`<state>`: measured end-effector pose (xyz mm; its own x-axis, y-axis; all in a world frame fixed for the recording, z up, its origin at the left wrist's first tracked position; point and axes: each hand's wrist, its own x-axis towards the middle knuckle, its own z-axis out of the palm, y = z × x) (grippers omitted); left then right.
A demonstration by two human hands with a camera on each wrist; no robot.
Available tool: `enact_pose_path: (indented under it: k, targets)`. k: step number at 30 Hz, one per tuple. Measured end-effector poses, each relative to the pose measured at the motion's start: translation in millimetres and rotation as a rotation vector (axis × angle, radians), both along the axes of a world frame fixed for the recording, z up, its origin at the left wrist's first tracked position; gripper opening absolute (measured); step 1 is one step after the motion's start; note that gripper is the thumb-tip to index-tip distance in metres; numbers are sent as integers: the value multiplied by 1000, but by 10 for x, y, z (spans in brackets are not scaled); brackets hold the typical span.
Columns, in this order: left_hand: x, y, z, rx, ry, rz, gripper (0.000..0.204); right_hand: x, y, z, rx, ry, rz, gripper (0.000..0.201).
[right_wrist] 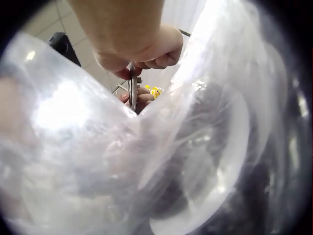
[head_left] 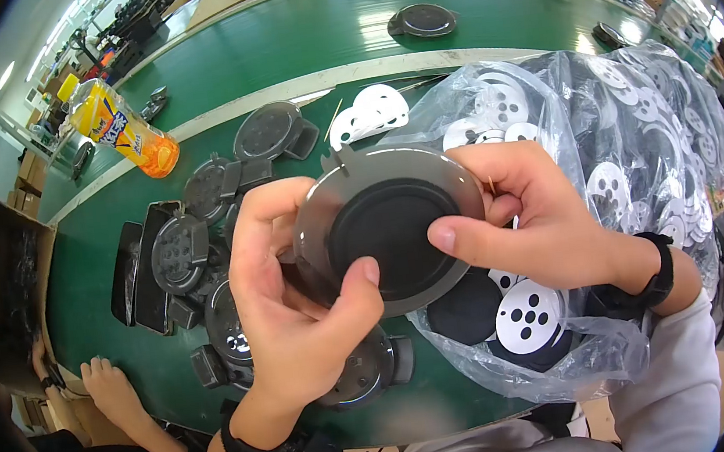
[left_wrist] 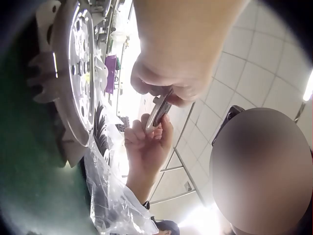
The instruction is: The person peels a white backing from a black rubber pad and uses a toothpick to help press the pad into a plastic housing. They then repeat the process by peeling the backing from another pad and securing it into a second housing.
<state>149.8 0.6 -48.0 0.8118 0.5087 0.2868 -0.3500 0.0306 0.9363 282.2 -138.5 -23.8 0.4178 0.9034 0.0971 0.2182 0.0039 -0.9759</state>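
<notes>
A round grey translucent part [head_left: 313, 222] with a black disc [head_left: 393, 231] in its middle is held up over the green table. My left hand [head_left: 291, 304] grips its left edge, thumb on the black disc. On the opposite rim, my right hand [head_left: 537, 216] pinches the part, its thumb also on the disc. The left wrist view shows the part [left_wrist: 159, 115] edge-on between my left hand [left_wrist: 168, 73] and my right hand [left_wrist: 149, 152]. In the right wrist view the part [right_wrist: 132, 90] hangs below my right hand [right_wrist: 139, 49], partly behind plastic.
Several dark round parts [head_left: 178, 254] lie left on the green table [head_left: 87, 299]. An orange drink bottle [head_left: 127, 131] stands behind them. Clear bags [head_left: 581, 123] of white perforated discs [head_left: 528, 316] fill the right side. A cardboard box [head_left: 3, 290] and another person's hand [head_left: 113, 389] are at the left.
</notes>
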Motion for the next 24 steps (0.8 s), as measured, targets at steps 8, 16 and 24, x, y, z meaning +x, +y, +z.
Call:
enact_pose_path:
  k: [8, 16, 24]
  targets:
    - [-25, -51, -2, 124, -6, 12, 43, -86, 8, 2, 53, 54, -38, 15]
    - [8, -125, -48, -56, 10, 6, 41, -101, 5, -28, 24, 157, -79, 19]
    - [3, 49, 12, -15, 51, 0, 37, 13, 88, -149, 101, -18, 49, 19]
